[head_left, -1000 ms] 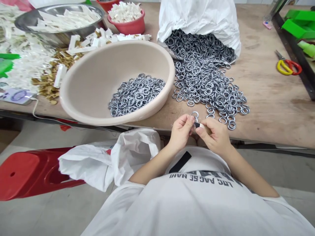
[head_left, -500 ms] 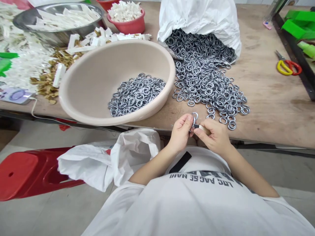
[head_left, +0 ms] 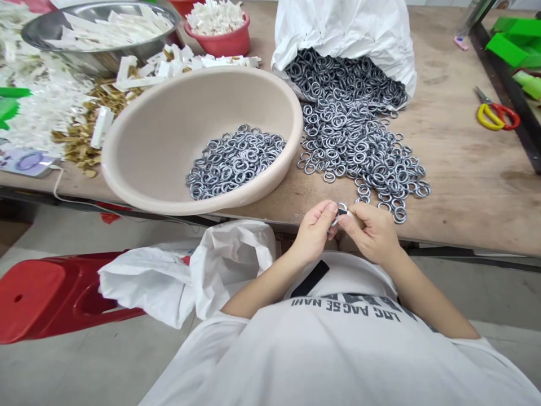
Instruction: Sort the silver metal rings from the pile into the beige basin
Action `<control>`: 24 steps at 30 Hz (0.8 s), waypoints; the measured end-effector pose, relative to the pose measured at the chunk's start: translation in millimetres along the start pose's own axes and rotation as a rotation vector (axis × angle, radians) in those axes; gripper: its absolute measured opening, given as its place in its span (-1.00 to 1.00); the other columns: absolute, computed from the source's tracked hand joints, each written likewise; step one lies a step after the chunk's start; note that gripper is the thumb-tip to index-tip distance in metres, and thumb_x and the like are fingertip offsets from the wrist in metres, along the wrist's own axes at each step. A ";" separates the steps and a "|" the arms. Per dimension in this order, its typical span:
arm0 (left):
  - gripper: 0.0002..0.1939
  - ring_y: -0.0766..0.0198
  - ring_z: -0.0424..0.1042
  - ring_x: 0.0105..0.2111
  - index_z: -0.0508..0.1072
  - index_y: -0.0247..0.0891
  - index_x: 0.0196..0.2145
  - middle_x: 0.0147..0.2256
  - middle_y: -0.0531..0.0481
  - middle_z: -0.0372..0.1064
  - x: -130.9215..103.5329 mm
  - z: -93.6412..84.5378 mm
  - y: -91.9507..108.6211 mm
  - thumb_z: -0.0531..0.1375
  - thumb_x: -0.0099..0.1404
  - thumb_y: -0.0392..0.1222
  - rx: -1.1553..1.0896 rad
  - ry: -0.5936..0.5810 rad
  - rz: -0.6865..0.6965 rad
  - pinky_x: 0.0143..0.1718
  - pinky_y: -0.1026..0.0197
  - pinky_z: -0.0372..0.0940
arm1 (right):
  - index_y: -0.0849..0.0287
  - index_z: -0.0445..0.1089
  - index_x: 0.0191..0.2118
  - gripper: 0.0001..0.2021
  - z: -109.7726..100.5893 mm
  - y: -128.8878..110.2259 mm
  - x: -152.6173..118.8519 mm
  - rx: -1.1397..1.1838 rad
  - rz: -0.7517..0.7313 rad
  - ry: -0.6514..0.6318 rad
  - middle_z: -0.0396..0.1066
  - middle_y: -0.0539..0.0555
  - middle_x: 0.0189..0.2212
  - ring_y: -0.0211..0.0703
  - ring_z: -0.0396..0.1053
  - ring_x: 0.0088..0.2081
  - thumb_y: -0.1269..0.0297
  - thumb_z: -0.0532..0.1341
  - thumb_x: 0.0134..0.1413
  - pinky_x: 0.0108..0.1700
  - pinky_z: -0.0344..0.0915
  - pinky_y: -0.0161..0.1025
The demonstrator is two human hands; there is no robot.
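Close together at the table's front edge, both my hands are closed. My left hand [head_left: 313, 228] pinches a grey ring [head_left: 342, 206] between thumb and fingers. In my right hand [head_left: 374, 230] is a small dark-tipped tool [head_left: 342, 212], pressed against the ring; its handle is hidden by the fingers, so its exact kind does not show. Just beyond my hands lies a heap of similar grey rings [head_left: 359, 149], spilling from a white sack [head_left: 342, 28]. More rings [head_left: 236, 163] lie in a large beige basin [head_left: 139, 135] to the left.
Red-and-yellow-handled scissors [head_left: 496, 113] lie at the right. Behind the basin stand a metal bowl [head_left: 99, 56] of white strips and a red bowl [head_left: 224, 42] of white pieces. A red stool [head_left: 34, 299] and an open white bag [head_left: 236, 259] are below the table edge.
The ring has turned and shifted slightly right and down in my left hand. My right hand has drawn in closer, and the tool's pale handle no longer shows.
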State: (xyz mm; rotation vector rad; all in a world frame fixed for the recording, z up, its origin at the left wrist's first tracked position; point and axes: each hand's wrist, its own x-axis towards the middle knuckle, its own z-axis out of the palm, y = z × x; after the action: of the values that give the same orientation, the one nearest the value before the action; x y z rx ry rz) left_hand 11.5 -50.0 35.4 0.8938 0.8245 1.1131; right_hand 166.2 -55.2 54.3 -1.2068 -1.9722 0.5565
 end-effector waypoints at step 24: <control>-0.54 0.46 0.01 -0.61 0.28 -0.24 -0.44 -0.57 0.16 0.05 -2.4 2.4 2.8 0.23 0.27 0.22 -0.023 0.028 0.010 -0.61 0.35 -0.04 | 0.12 0.25 -0.50 -0.63 -2.3 2.7 -1.4 0.007 0.043 0.006 0.17 -0.07 -0.60 -0.28 0.13 -0.52 0.08 0.16 0.31 -0.42 0.00 -0.25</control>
State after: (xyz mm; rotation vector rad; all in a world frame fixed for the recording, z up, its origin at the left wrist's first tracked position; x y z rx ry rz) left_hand 12.0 -52.1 39.2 0.8658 0.8300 1.1435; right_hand 169.9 -55.3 53.3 -1.2478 -1.9416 0.5797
